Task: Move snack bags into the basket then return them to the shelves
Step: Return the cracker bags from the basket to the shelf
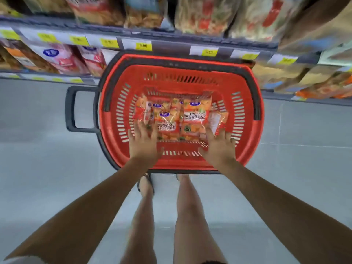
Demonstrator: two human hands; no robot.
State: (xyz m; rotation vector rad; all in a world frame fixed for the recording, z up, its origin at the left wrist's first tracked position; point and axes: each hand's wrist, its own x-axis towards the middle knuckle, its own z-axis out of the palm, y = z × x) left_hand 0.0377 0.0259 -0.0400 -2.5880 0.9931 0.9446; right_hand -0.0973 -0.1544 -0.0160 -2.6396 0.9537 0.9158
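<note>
My left hand (144, 144) and right hand (219, 147), fingers spread, holding nothing, hover over basket (247, 111) near rim. Snack bags (181, 117) lie just ahead on its floor, long axes pointing away; both hands equally near.

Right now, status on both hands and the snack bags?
Left hand and right hand both open, fingers spread at the near edge of the orange snack bags. Bags lie flat in the red basket. Nothing in the way.
</note>
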